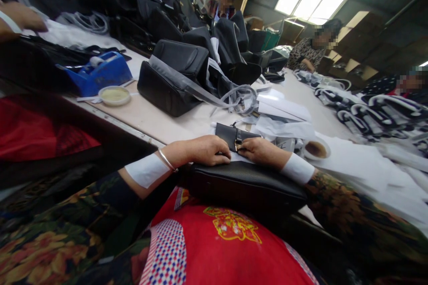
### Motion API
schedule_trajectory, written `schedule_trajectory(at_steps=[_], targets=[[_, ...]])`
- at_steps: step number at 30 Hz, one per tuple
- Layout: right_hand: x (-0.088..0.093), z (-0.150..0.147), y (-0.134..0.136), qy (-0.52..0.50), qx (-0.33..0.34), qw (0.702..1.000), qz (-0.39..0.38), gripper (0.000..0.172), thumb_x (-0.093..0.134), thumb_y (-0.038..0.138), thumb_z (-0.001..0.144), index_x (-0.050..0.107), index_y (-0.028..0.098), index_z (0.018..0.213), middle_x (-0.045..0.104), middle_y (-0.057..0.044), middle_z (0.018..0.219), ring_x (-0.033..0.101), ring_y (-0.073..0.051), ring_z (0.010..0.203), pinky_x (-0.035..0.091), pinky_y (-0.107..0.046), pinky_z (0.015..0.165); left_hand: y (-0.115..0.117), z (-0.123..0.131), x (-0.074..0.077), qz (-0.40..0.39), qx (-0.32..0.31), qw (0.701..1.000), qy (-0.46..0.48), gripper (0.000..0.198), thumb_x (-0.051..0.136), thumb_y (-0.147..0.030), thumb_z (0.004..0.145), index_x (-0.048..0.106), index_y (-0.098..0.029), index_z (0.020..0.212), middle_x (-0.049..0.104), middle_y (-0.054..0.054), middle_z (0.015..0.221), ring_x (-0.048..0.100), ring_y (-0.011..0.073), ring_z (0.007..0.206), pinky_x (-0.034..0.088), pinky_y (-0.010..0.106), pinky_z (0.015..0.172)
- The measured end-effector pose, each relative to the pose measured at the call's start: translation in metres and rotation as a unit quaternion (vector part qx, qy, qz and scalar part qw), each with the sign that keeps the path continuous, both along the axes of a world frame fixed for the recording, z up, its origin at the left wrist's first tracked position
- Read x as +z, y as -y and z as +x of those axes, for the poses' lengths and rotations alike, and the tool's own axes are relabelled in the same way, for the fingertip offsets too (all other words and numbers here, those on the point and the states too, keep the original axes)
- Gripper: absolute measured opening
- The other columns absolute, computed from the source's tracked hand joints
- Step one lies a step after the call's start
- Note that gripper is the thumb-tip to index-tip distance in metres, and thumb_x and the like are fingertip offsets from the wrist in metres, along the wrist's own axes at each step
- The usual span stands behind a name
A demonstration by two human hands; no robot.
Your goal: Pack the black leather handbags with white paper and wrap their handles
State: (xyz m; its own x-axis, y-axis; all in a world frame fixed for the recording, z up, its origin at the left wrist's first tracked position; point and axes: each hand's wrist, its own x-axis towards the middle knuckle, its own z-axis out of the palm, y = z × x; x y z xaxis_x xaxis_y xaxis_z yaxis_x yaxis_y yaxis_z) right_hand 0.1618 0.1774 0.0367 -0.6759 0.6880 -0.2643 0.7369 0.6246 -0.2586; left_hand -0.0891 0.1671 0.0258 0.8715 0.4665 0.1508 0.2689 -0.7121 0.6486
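Note:
A black leather handbag (247, 182) lies across the table's near edge, its base toward me. Beyond it shows its black front panel (224, 136) with a strap and a gold buckle (236, 144). My left hand (209, 150) is closed at the bag's far left edge, its fingers curled and their tips partly hidden. The fingers of my right hand (262, 149) are pinched at the buckle. White paper shows between the two hands.
A black bag (174, 80) with clear plastic tubing (245, 98) stands ahead. Left are a blue tape dispenser (100, 73) and a shallow dish (114, 95). A cup (316, 149) stands right. A co-worker's hand (23, 17) is at far left; other people work farther back.

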Motion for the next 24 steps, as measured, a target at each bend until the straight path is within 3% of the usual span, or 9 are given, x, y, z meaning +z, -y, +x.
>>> schedule_trajectory(at_steps=[3,8,15,24], targets=[[-0.002,0.002,-0.002,0.013,-0.027,0.999,0.022,0.027,0.054,0.033,0.096,0.077,0.018,0.094,0.074,-0.01,0.095,0.068,-0.022,0.084,0.05,-0.03,0.078,-0.001,-0.001,-0.002,-0.003,0.031,0.999,0.008,0.021,0.064,-0.024,0.091,0.079,-0.016,0.102,0.079,0.008,0.099,0.071,0.0166,0.089,0.05,0.021,0.082],[-0.008,0.01,-0.002,-0.066,-0.063,0.996,0.002,0.025,0.061,0.032,0.091,0.076,0.022,0.107,0.076,-0.007,0.104,0.07,-0.023,0.096,0.053,-0.033,0.089,0.0,-0.006,-0.004,-0.017,0.072,0.997,0.028,0.02,0.064,-0.024,0.09,0.08,-0.017,0.097,0.079,0.007,0.094,0.071,0.016,0.085,0.05,0.02,0.079],[-0.01,0.014,0.004,-0.194,-0.043,0.975,0.1,0.023,0.061,0.032,0.091,0.077,0.018,0.102,0.07,-0.011,0.103,0.068,-0.021,0.088,0.054,-0.034,0.082,0.002,-0.008,0.0,-0.021,0.08,0.996,0.033,0.021,0.063,-0.026,0.09,0.08,-0.016,0.098,0.079,0.008,0.095,0.07,0.0167,0.085,0.05,0.021,0.08],[-0.008,0.016,-0.002,-0.246,-0.094,0.964,0.046,0.024,0.058,0.033,0.093,0.077,0.019,0.089,0.072,-0.009,0.101,0.068,-0.021,0.09,0.053,-0.033,0.084,0.0,-0.008,0.002,-0.023,0.08,0.996,0.038,0.021,0.063,-0.025,0.089,0.08,-0.016,0.098,0.079,0.009,0.096,0.071,0.0174,0.087,0.051,0.022,0.081]])
